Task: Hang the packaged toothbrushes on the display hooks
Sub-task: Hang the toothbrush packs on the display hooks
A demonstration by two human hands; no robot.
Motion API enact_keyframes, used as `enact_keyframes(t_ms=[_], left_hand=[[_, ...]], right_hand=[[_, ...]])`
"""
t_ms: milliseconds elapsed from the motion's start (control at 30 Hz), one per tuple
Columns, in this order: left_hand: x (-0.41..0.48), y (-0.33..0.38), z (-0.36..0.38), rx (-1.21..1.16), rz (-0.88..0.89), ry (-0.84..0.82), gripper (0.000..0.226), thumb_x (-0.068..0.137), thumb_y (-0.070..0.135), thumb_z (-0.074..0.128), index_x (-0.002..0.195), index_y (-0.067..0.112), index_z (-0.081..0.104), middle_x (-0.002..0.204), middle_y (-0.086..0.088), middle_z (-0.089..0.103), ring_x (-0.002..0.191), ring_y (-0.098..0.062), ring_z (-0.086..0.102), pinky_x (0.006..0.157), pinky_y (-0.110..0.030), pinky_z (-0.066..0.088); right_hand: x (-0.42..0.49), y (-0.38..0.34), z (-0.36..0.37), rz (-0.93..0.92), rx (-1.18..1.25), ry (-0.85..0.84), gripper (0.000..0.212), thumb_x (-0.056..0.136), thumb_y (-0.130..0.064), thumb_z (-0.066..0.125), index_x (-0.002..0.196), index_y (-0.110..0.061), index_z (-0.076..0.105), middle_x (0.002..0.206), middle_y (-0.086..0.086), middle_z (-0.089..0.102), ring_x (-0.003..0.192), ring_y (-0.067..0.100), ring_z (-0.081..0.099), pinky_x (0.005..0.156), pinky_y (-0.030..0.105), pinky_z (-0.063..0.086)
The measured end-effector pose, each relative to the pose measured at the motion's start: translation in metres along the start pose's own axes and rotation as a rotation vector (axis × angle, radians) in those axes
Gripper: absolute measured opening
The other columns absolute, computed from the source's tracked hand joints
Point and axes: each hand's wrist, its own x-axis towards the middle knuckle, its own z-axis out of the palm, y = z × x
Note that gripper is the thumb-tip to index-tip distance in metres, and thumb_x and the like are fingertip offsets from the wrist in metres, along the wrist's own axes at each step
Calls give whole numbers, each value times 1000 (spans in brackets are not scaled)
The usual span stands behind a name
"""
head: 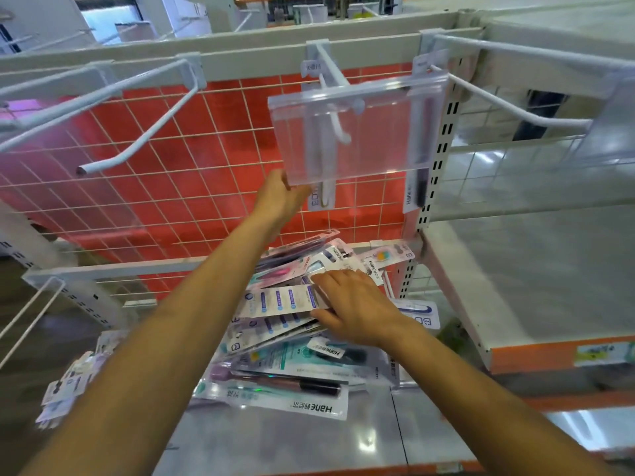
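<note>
A heap of packaged toothbrushes (281,376) lies on the grey metal shelf (309,441). My right hand (357,307) rests on the heap and grips a long white pack of blue brush heads (278,298), thumb under its edge. My left hand (278,197) is raised to the middle display hook (331,75). It holds the lower end of a white toothbrush pack (323,195) hanging there. A clear plastic label holder (354,132) on the hook's tip hides the fingertips. A black toothbrush pack (420,187) hangs further right.
Bare white hooks jut out at the left (137,146) and right (515,111), both at head height. A white wire grid (171,187) backs the display, with red tiles behind it. More packs (68,383) hang from a lower hook at the left. An orange-edged shelf (549,352) stands on the right.
</note>
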Motion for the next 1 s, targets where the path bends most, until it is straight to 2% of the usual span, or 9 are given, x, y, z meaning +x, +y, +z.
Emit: enact_keyframes(t_ms=[167,267,333,433,500,567,700,867,1000], left_hand=[[-22,-60,-24,344,72,-189,52,90,-1,57,140,10,46,141,-6,51,130,-23,48,110,-36,38],[-29,-77,-41,729,159,-341,62,83,-4,57,140,18,47,145,-1,49,131,-21,48,107,-33,39],[-27,-85,-50,873,106,-436,68,80,-1,61,141,26,44,146,2,47,123,-24,55,100,-38,48],[-28,-89,-58,882,64,-514,73,79,-1,62,141,33,41,142,7,46,102,-28,66,72,-40,60],[-26,-91,-58,916,116,-535,74,78,-2,62,141,30,43,145,4,48,117,-26,58,89,-42,55],[-26,-92,-57,938,151,-572,74,77,-2,63,143,26,43,146,3,47,128,-22,49,103,-37,45],[-24,-94,-55,912,143,-598,71,81,0,66,144,23,41,146,3,48,130,-19,47,103,-31,41],[-24,-96,-56,891,177,-588,62,86,17,72,141,22,45,142,2,52,128,-19,50,105,-35,42],[-26,-94,-61,852,200,-574,61,86,14,72,141,21,46,142,1,52,128,-19,50,107,-37,42]], right_hand=[[7,-2,-4,-22,-1,-36,53,90,-43,53,136,-20,40,133,4,53,125,26,45,109,47,29],[14,-6,-7,-26,9,-79,54,88,-45,56,135,-23,40,132,3,54,124,25,45,109,49,28],[18,-10,-8,-29,11,-103,51,88,-46,57,131,-23,43,127,2,56,121,24,46,107,50,28],[21,-16,-8,-39,-4,-117,47,88,-44,58,127,-21,45,124,4,58,117,26,49,102,50,31],[21,-19,-8,-41,-8,-115,46,88,-41,59,127,-21,46,123,4,59,115,26,51,98,48,33],[21,-21,-6,-49,-8,-99,46,87,-39,60,127,-23,46,123,4,60,113,26,53,95,46,37],[21,-21,-6,-71,-16,-46,44,84,-35,64,124,-21,50,118,4,62,106,26,56,85,40,45],[19,-20,-9,-82,20,-7,45,80,-31,69,120,-21,54,114,1,63,102,23,57,83,37,45],[17,-19,-11,-102,68,40,35,78,-28,71,109,-24,56,105,-2,62,94,18,55,73,30,41]])
